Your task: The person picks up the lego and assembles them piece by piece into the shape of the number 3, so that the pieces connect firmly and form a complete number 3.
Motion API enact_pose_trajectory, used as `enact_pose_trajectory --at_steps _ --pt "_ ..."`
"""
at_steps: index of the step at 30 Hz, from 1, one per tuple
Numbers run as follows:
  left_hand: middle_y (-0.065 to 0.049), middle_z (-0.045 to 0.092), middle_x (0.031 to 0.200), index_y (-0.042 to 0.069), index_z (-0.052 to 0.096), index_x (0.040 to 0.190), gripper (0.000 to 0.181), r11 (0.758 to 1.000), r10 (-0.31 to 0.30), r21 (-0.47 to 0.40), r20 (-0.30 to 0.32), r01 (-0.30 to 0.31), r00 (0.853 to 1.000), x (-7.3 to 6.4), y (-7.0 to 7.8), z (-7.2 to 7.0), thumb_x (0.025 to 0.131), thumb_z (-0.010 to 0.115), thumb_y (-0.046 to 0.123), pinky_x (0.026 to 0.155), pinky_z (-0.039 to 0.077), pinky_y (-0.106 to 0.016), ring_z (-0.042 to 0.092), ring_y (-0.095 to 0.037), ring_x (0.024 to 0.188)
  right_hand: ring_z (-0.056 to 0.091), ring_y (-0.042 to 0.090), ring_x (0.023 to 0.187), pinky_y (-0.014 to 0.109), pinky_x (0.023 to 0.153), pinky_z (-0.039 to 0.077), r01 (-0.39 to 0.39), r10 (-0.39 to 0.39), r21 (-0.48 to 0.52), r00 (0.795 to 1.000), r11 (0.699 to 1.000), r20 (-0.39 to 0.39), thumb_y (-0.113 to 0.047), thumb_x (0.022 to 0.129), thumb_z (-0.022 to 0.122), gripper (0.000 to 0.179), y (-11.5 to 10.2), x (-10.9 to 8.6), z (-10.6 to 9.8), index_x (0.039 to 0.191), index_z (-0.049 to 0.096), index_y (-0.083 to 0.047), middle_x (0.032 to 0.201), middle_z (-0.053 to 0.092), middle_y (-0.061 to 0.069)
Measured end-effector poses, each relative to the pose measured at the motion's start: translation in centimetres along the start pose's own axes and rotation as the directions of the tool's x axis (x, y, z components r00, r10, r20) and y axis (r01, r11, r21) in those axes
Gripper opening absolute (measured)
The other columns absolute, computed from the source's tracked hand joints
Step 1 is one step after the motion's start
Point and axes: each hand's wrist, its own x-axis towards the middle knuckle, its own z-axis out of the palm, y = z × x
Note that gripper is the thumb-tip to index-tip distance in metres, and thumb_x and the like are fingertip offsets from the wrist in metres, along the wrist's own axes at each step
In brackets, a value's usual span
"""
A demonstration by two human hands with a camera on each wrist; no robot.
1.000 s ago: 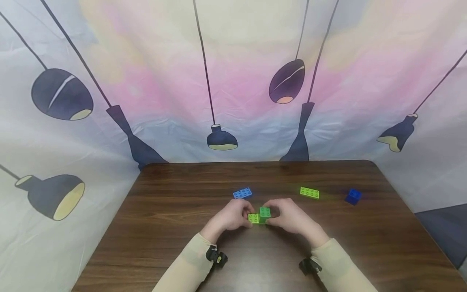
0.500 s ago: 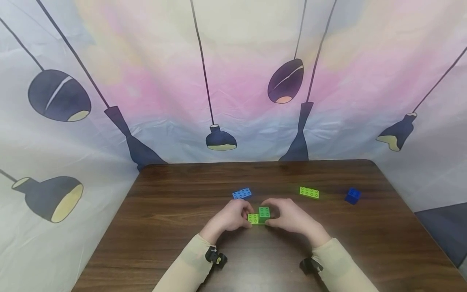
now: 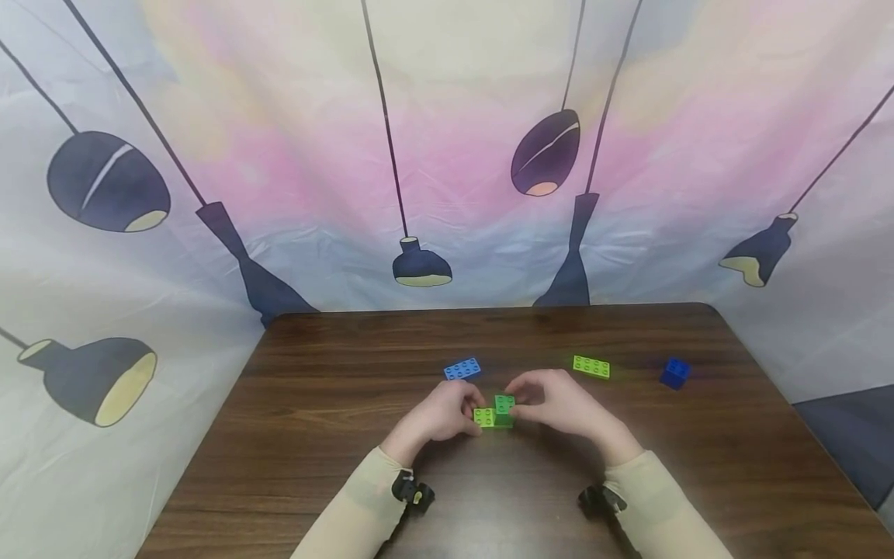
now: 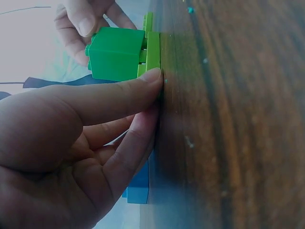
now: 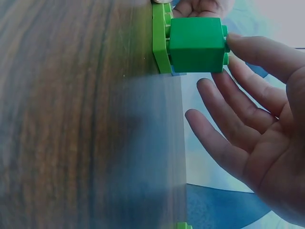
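A lime green flat brick [image 3: 483, 418] with studs lies on the table, its left end pinched between the thumb and fingers of my left hand [image 3: 440, 413]. On its right half sits a taller green block [image 3: 504, 407]. Plate studs show in a narrow gap beneath the block in the left wrist view. My right hand [image 3: 564, 405] is at the block's upper right, fingers spread and slightly bent. In the right wrist view its thumb [image 5: 252, 50] touches the block's studded top, while the index fingertip is partly hidden behind the block.
Behind my left hand lies a light blue flat brick [image 3: 462, 369]. Another lime green flat brick [image 3: 591, 366] and a dark blue block [image 3: 675, 373] lie toward the back right of the wooden table [image 3: 335, 466]. A printed cloth [image 3: 314, 155] hangs behind.
My right hand has risen from the green block's side toward its top, and its thumb has moved up onto the upper edge. The left hand keeps its pinch on the lime green brick.
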Motion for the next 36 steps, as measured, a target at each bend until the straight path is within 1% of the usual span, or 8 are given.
enact_pose_trajectory --at_steps 7,13,17,21,26,31,33,36 --pt "0.000 0.065 0.080 0.006 0.075 0.104 0.030 1.000 0.006 -0.002 0.000 -0.006 1.000 0.1 -0.1 0.0 0.080 0.092 0.001 0.067 0.050 -0.028 0.059 -0.011 0.073 0.070 0.018 0.108 0.046 0.093 0.057 -0.014 0.013 -0.037 1.000 0.999 -0.021 -0.022 0.093 0.086 0.023 -0.3 -0.1 0.2 0.115 0.081 -0.017 0.112 0.077 -0.007" --pt "0.001 0.065 0.080 0.006 0.076 0.104 0.030 1.000 0.004 -0.005 0.002 -0.004 1.000 0.1 -0.4 -0.1 0.080 0.092 0.001 0.067 0.050 -0.028 0.059 -0.011 0.074 0.070 0.023 0.114 0.052 0.097 0.056 -0.071 0.068 -0.054 0.996 0.996 -0.063 -0.021 0.092 0.086 0.020 -0.8 -0.1 0.7 0.112 0.082 -0.019 0.112 0.078 -0.005" --pt "0.000 0.065 0.081 0.006 0.076 0.104 0.030 1.000 -0.001 -0.005 0.000 0.001 1.000 0.0 -0.3 -0.1 0.080 0.092 0.000 0.067 0.050 -0.028 0.059 -0.011 0.074 0.069 0.024 0.117 0.054 0.099 0.055 -0.108 0.105 -0.048 0.992 0.993 -0.070 -0.022 0.091 0.086 0.020 -0.8 0.0 0.8 0.111 0.083 -0.021 0.113 0.078 -0.006" --pt "0.000 0.065 0.080 0.006 0.075 0.103 0.030 1.000 0.011 -0.008 0.001 -0.011 1.000 0.0 -0.1 -0.1 0.079 0.092 0.000 0.067 0.050 -0.028 0.059 -0.011 0.073 0.068 0.025 0.119 0.055 0.101 0.054 -0.143 0.140 -0.035 0.987 0.989 -0.077 -0.023 0.091 0.087 0.020 -0.7 -0.2 0.7 0.111 0.083 -0.023 0.115 0.077 -0.004" --pt "0.000 0.064 0.079 0.004 0.075 0.102 0.030 1.000 0.022 -0.021 0.006 -0.021 1.000 0.0 0.1 0.0 0.079 0.093 -0.001 0.068 0.050 -0.028 0.059 -0.010 0.073 0.069 0.024 0.115 0.054 0.098 0.056 -0.172 0.168 -0.037 0.982 0.984 -0.091 -0.024 0.089 0.089 0.021 -1.0 -0.4 0.8 0.109 0.083 -0.023 0.117 0.077 -0.002" --pt "-0.001 0.064 0.079 0.004 0.075 0.101 0.030 0.999 0.026 -0.023 0.003 -0.026 1.000 -0.1 0.1 -0.1 0.077 0.093 -0.003 0.068 0.050 -0.028 0.058 -0.011 0.073 0.070 0.018 0.104 0.048 0.088 0.059 -0.162 0.157 -0.048 0.984 0.986 -0.088 -0.024 0.088 0.089 0.021 -1.5 -0.3 1.2 0.108 0.083 -0.022 0.114 0.077 -0.002" --pt "-0.002 0.065 0.079 0.003 0.075 0.102 0.031 0.999 0.028 -0.023 0.000 -0.028 1.000 -0.2 0.2 -0.1 0.077 0.093 -0.003 0.068 0.050 -0.028 0.058 -0.011 0.073 0.070 0.017 0.104 0.047 0.088 0.058 -0.162 0.157 -0.053 0.984 0.985 -0.090 -0.025 0.088 0.089 0.021 -1.4 -0.2 1.2 0.108 0.084 -0.023 0.114 0.077 -0.003" --pt "-0.002 0.065 0.080 0.003 0.075 0.102 0.031 0.999 0.026 -0.029 0.000 -0.026 1.000 -0.2 0.2 -0.1 0.078 0.093 -0.003 0.068 0.050 -0.028 0.058 -0.011 0.073 0.070 0.020 0.109 0.050 0.092 0.058 -0.178 0.174 -0.043 0.981 0.983 -0.091 -0.025 0.088 0.089 0.021 -1.4 -0.3 1.1 0.108 0.084 -0.023 0.114 0.078 -0.003"
